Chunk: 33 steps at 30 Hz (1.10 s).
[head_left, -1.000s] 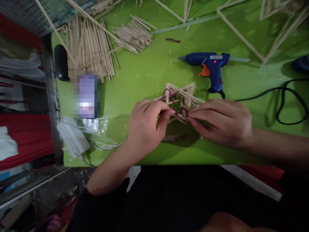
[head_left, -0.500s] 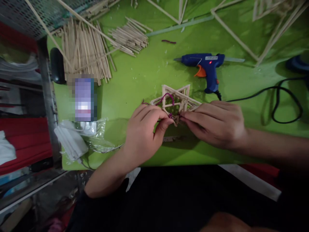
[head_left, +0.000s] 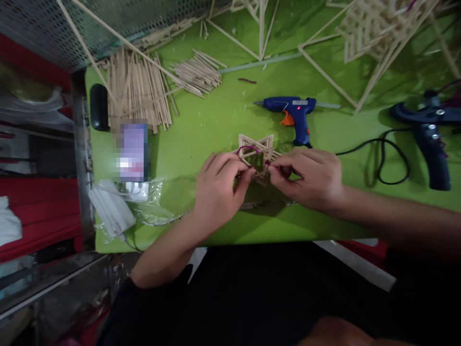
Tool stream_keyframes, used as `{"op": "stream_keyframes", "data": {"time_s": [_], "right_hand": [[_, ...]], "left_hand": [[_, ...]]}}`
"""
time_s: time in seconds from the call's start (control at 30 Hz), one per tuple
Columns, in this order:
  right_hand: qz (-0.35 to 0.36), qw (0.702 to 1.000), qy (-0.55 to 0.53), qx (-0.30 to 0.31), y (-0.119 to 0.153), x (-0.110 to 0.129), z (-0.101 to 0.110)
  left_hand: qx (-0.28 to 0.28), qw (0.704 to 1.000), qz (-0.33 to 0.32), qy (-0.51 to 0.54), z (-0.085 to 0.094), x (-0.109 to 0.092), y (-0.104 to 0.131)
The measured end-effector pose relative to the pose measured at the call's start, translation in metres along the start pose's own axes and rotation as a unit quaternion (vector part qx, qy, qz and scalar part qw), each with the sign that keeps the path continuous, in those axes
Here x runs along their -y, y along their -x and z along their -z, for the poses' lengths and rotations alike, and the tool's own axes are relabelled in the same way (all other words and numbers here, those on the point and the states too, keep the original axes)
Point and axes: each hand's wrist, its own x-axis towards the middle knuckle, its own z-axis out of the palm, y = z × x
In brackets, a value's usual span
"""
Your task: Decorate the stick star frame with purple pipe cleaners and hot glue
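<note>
The left hand [head_left: 219, 190] has thumb and forefinger nearly together at the near left side of the star [head_left: 258, 146], its other fingers curled; whether it grips stick, cord or both is hidden. The right hand [head_left: 309, 178] pinches with thumb and forefinger at a dark purple bit on the star's right side, seemingly cord, and a gap shows between those two fingers behind the tips. Half a second ago the right fingers lay flatter along the sticks; now they are more arched. I judge this a change of grip for fine work on the cord, with the left hand steadying the star.

The star sits between both hands, close to the tabletop [head_left: 209, 125]. A purple cord [head_left: 248, 147] loops over its far left part, and that loop looks flatter than it did, though the view has shifted too.

Beyond the star lies the glue gun [head_left: 301, 113], its red light lit, with a cord scrap [head_left: 247, 80] farther off. The short sticks [head_left: 198, 72] and long sticks [head_left: 139, 91] lie to the far left, the phone [head_left: 134, 151] nearer. The shifted view now shows more of the blue tool [head_left: 432, 154] at right.
</note>
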Motion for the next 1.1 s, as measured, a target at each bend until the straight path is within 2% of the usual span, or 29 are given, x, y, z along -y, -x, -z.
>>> {"op": "stream_keyframes", "data": {"time_s": [0.13, 0.27, 0.67, 0.87, 1.0, 1.1], "right_hand": [[0.0, 1.0, -0.014, 0.023, 0.001, -0.004, -0.001], [0.001, 1.0, -0.023, 0.02, 0.001, -0.005, -0.002], [-0.039, 0.998, -0.047, 0.013, 0.001, -0.006, 0.002], [0.005, 0.999, -0.047, 0.006, -0.002, -0.01, 0.007], [0.005, 0.999, -0.052, 0.008, -0.002, -0.012, 0.01], [0.013, 0.998, -0.06, 0.026, -0.001, -0.015, 0.016]], "left_hand": [[0.005, 1.0, 0.011, -0.01, -0.005, 0.002, 0.001], [0.024, 0.999, 0.032, -0.023, -0.006, 0.002, 0.003], [0.052, 0.995, 0.081, 0.036, 0.006, 0.009, 0.005], [0.048, 0.997, 0.051, 0.023, 0.003, 0.013, 0.003], [0.035, 0.999, 0.024, 0.018, -0.001, 0.016, 0.003], [0.028, 0.999, 0.03, 0.014, -0.003, 0.017, 0.003]]}}
